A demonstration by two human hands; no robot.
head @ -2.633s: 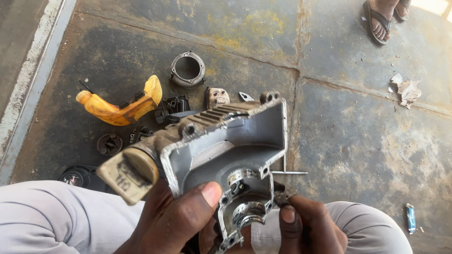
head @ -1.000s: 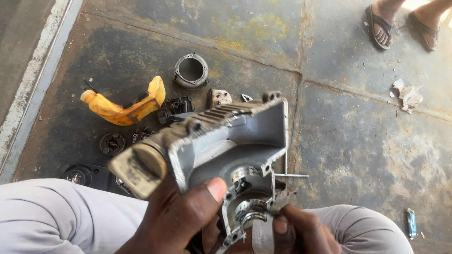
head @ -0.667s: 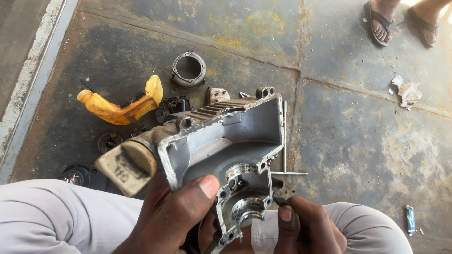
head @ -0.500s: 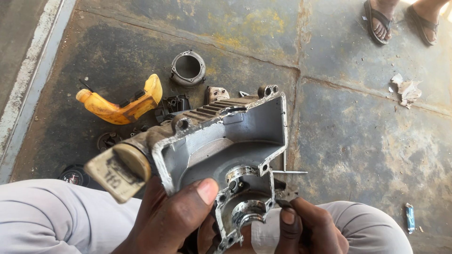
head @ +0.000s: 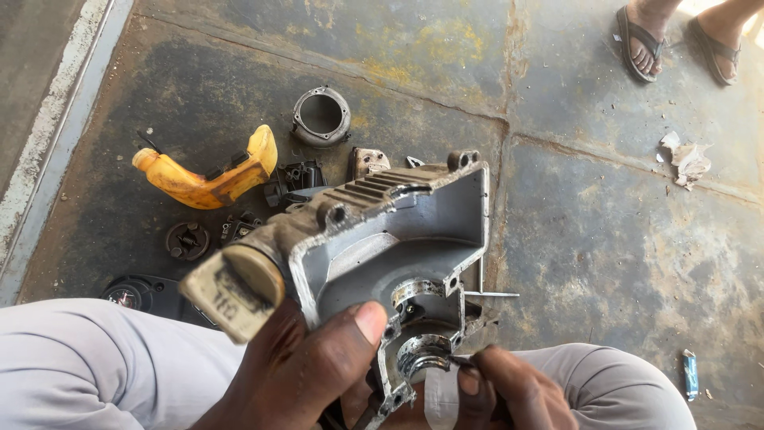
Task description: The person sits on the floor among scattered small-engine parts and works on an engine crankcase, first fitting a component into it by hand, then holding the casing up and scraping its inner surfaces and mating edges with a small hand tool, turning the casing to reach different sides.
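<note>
As before, left hand (head: 306, 374) gripping grey engine casing (head: 398, 239), right hand (head: 509, 390) at its lower edge

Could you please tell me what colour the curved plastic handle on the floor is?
The curved plastic handle is yellow-orange, seen in the head view.

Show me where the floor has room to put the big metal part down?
Bare floor lies right of the grey metal housing, between it, the crumpled paper and the small blue wrapper. Left of it is crowded: the yellow handle, metal ring and small black parts.
</note>
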